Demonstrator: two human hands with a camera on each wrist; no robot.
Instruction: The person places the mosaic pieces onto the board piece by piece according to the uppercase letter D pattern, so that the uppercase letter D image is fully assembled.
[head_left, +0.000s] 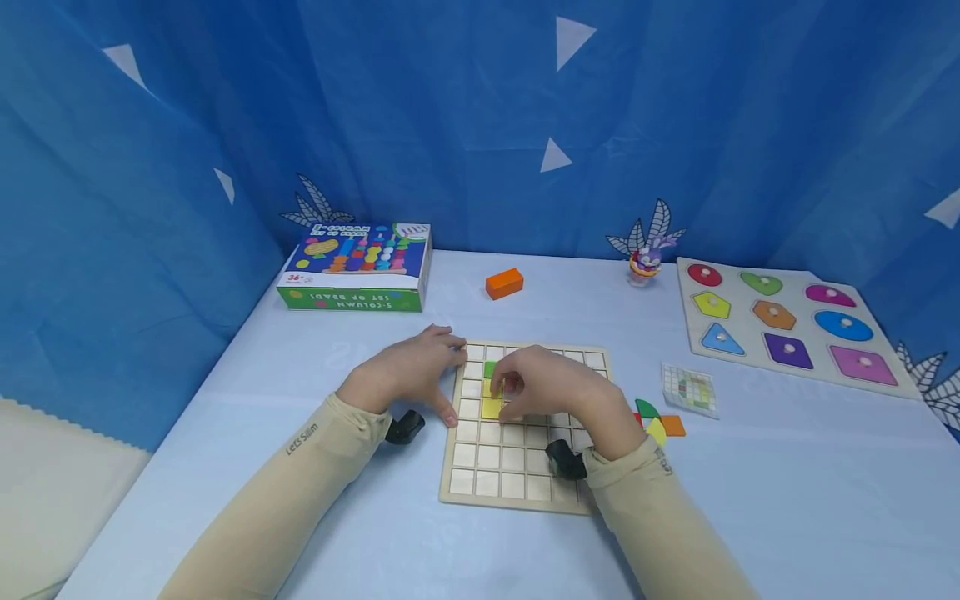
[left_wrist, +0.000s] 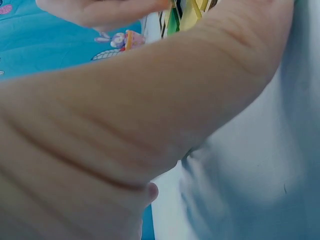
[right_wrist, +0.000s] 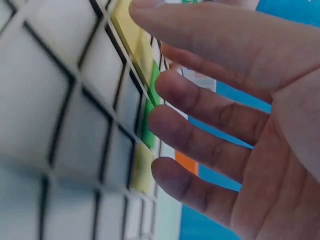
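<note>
A wooden grid board (head_left: 487,482) lies on the table with square cells. Green (head_left: 490,368) and yellow (head_left: 491,408) tiles lie in its upper left cells. My right hand (head_left: 551,383) is over the board, thumb and forefinger at the yellow tiles. In the right wrist view its thumb touches the yellow tile (right_wrist: 131,30), while the other fingers (right_wrist: 200,145) spread loosely over green tiles (right_wrist: 148,122) and another yellow tile (right_wrist: 142,167). At the board's left edge rests my left hand (head_left: 412,367), thumb and fingers apart along the rim. The left wrist view mostly shows forearm.
Loose pieces, among them an orange square (head_left: 672,425) and a green piece (head_left: 647,408), lie right of the board near a pattern card (head_left: 690,390). Further back are a bead-set box (head_left: 356,271), an orange block (head_left: 505,284), a purple figurine (head_left: 645,260) and a knobbed shape puzzle (head_left: 810,321).
</note>
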